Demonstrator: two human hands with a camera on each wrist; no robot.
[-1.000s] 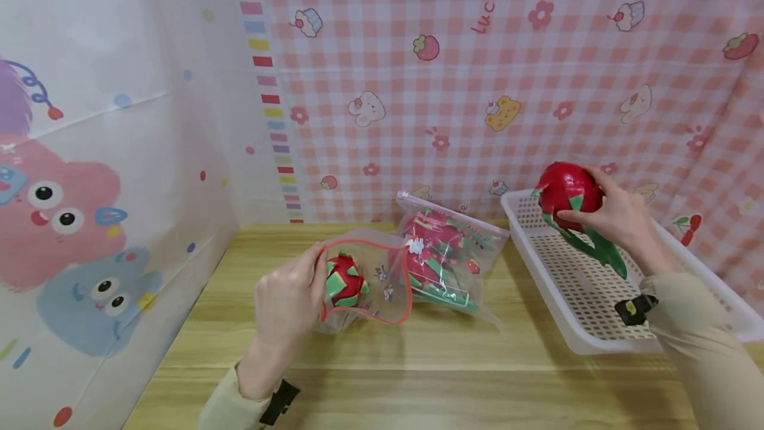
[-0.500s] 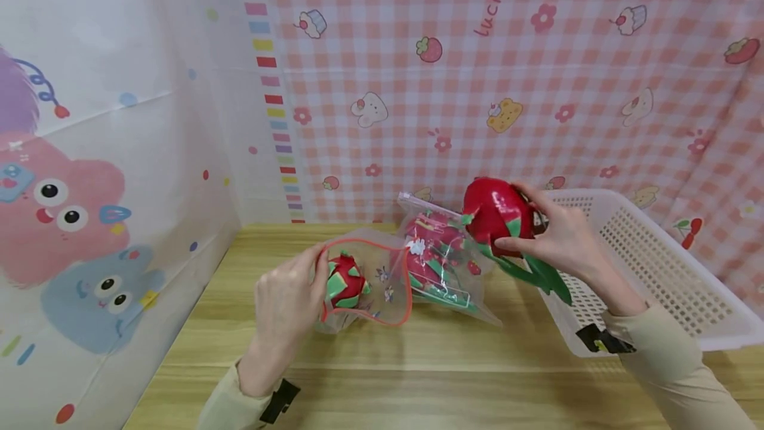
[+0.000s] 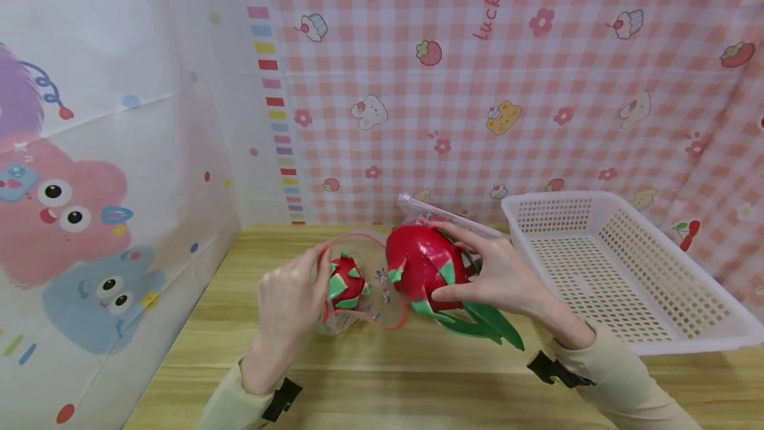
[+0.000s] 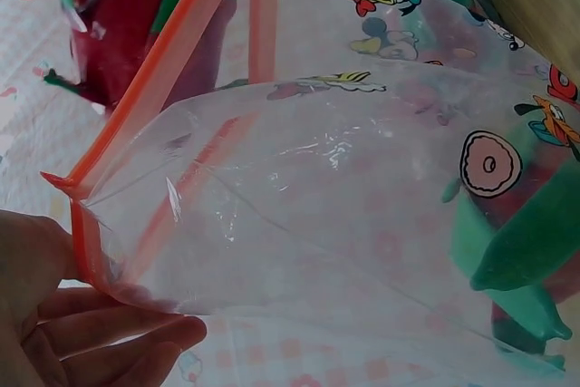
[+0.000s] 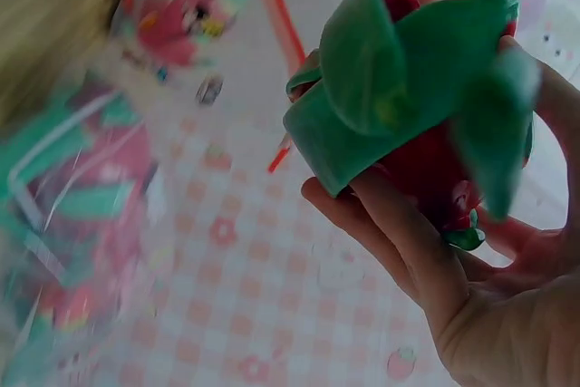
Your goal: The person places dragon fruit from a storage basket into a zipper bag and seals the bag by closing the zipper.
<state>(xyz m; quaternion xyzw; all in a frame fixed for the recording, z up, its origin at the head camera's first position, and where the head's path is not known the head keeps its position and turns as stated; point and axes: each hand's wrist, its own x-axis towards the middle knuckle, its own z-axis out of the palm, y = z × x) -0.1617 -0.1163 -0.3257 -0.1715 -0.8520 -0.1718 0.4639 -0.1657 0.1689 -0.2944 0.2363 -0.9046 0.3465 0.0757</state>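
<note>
My left hand (image 3: pixel 289 300) pinches the orange-red rim of a clear zip bag (image 4: pixel 272 188) printed with cartoon figures, holding its mouth apart. Inside that bag lies a red and green toy dragon fruit (image 3: pixel 346 282). A larger toy dragon fruit (image 3: pixel 420 264) with long green leaves (image 5: pixel 417 70) is gripped in my right hand (image 3: pixel 498 274), thumb on the near side and fingers behind. It hangs right beside the bag's mouth, covering part of the rim; whether they touch I cannot tell. Behind it, mostly hidden in the head view, stands a second zip bag (image 5: pixel 91 215) with dragon fruits in it.
A white plastic basket (image 3: pixel 597 271) with a grid floor stands on the right of the wooden table (image 3: pixel 382 377). A pink checked cloth (image 3: pixel 465 85) hangs along the back, and a white printed cloth (image 3: pixel 149 171) along the left.
My right hand has carried the larger dragon fruit leftward from over the basket, past the second bag, to the open bag's mouth. The left hand has kept its hold on the rim.
</note>
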